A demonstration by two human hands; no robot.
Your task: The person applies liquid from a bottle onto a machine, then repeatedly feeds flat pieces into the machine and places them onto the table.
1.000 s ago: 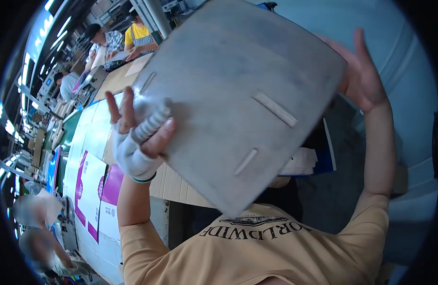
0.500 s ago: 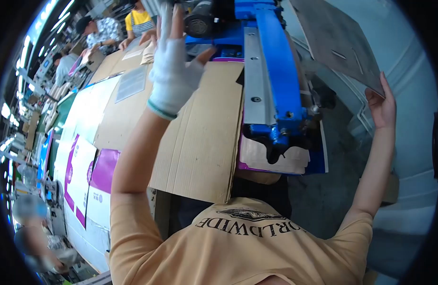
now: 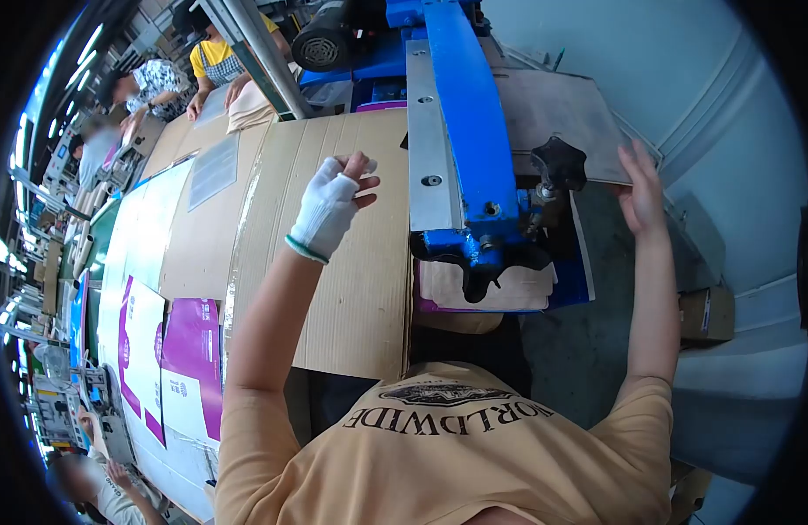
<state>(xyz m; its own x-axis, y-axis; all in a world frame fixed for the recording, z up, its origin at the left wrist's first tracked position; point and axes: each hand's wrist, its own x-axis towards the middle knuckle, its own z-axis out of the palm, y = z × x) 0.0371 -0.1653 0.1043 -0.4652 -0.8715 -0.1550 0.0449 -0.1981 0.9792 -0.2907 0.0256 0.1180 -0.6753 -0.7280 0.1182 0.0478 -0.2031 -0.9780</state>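
Note:
My right hand (image 3: 640, 191) holds the near right corner of a flat grey plate (image 3: 566, 109), beside the blue press arm (image 3: 472, 105). The arm hides part of the plate. My left hand (image 3: 334, 203), in a white glove with bare fingertips, is raised over the brown cardboard (image 3: 356, 289), left of the press. Its fingers are curled in, and no object shows in them. A black star-shaped knob (image 3: 559, 164) is close to the plate. Below the arm's near end lie pale sheets (image 3: 509, 287).
On the left table are purple and white printed sheets (image 3: 190, 350) and a translucent grey sheet (image 3: 214, 171). Co-workers sit at the upper left, one in a yellow top (image 3: 213, 59), another at the lower left. A cardboard box (image 3: 709, 315) stands right.
The plate has swung left and down from the right side to beside the press arm, with my right hand. My left hand has come down, and its spread fingers have curled.

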